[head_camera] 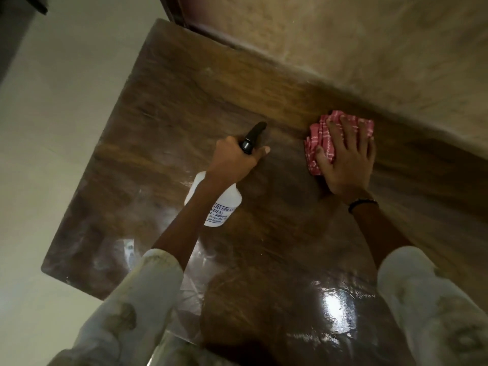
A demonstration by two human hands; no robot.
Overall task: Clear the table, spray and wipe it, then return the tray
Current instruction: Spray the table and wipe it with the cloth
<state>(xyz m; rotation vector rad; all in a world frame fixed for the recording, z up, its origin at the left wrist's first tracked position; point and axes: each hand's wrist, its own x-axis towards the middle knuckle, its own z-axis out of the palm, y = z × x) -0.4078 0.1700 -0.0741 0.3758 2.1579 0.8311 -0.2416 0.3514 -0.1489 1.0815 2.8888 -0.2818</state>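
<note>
While left hand (232, 159) grips spray bottle (215, 200), right hand (348, 159) flat, pressing pink cloth (317, 138) on table (184, 101)

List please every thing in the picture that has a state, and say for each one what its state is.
Spray bottle: held above the table, tilted, nozzle pointing away from the person.
Left hand: grips the neck of the bottle.
Cloth: bunched, lying on the table near the wall.
Right hand: pressed on the cloth, fingers spread.
Table: bare wood, glossy near the person.
</note>
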